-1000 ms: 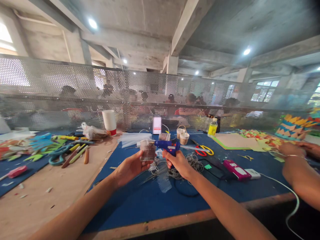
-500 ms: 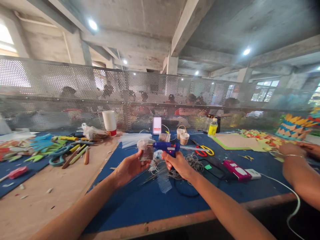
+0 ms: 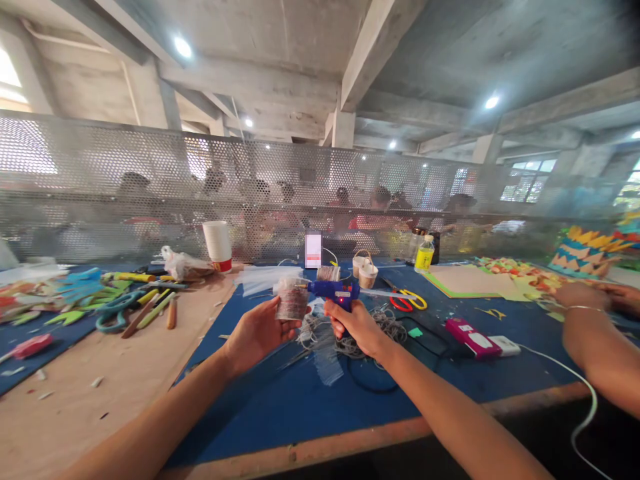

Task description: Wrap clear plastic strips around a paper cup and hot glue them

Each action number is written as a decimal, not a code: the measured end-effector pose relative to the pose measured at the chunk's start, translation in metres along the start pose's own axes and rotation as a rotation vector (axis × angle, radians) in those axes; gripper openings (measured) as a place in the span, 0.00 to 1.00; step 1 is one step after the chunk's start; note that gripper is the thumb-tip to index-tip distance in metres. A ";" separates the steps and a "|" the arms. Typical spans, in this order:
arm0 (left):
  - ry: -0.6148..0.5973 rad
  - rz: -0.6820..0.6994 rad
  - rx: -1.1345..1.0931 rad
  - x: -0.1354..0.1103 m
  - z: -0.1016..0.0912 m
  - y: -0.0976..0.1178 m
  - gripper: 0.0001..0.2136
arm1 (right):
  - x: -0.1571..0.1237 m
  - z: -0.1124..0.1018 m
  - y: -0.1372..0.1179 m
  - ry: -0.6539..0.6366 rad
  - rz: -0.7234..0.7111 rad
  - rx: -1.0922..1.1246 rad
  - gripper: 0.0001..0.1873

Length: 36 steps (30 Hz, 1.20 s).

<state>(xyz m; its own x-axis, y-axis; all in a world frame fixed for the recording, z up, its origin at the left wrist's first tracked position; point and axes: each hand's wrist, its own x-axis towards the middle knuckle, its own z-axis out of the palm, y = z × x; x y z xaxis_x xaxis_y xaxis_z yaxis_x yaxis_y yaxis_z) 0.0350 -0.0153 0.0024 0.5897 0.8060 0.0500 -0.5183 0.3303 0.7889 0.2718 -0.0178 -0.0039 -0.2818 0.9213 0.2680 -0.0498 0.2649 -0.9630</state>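
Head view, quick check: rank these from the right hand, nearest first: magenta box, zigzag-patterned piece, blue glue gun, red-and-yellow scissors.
1. Blue glue gun: held in the right hand.
2. Red-and-yellow scissors: just right, farther back.
3. Magenta box: farther right.
4. Zigzag-patterned piece: far right, toward the back.

Glue gun [image 3: 330, 289] was partly covered by right hand [image 3: 359, 327]
People [image 3: 381, 197] were obscured by perforated screen [image 3: 280, 160]; co-worker's arm [image 3: 595, 340] was cropped.
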 end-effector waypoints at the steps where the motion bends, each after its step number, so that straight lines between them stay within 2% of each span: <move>1: -0.006 -0.001 -0.001 0.000 0.001 0.000 0.21 | 0.000 0.000 -0.001 0.009 0.003 0.020 0.25; 6: 0.003 -0.017 -0.021 0.001 0.001 0.000 0.20 | 0.002 -0.002 -0.002 0.034 0.004 0.047 0.26; 10: 0.010 -0.030 -0.019 0.002 -0.002 -0.002 0.19 | 0.002 -0.001 0.001 0.036 -0.018 -0.011 0.25; 15: 0.050 0.021 0.073 0.002 -0.007 -0.008 0.14 | 0.001 -0.001 0.003 0.025 -0.035 -0.108 0.23; 19: 0.030 0.033 0.076 0.002 -0.007 -0.007 0.14 | 0.000 -0.002 0.008 -0.005 -0.040 -0.163 0.22; 24: 0.001 0.031 0.056 0.001 -0.002 -0.004 0.17 | 0.000 -0.001 0.007 -0.023 -0.028 -0.103 0.23; 30: -0.004 0.010 0.016 0.002 -0.004 -0.005 0.17 | 0.001 -0.003 0.002 0.029 -0.032 -0.054 0.24; 36: 0.033 0.019 -0.002 0.003 -0.007 -0.004 0.15 | 0.000 0.000 0.011 -0.049 -0.014 -0.151 0.23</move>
<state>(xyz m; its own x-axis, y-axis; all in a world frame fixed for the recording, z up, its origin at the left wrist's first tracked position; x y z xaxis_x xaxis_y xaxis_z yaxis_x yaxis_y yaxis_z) 0.0344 -0.0110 -0.0042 0.5593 0.8277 0.0451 -0.5304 0.3156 0.7868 0.2707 -0.0148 -0.0142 -0.3291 0.9032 0.2756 0.0893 0.3203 -0.9431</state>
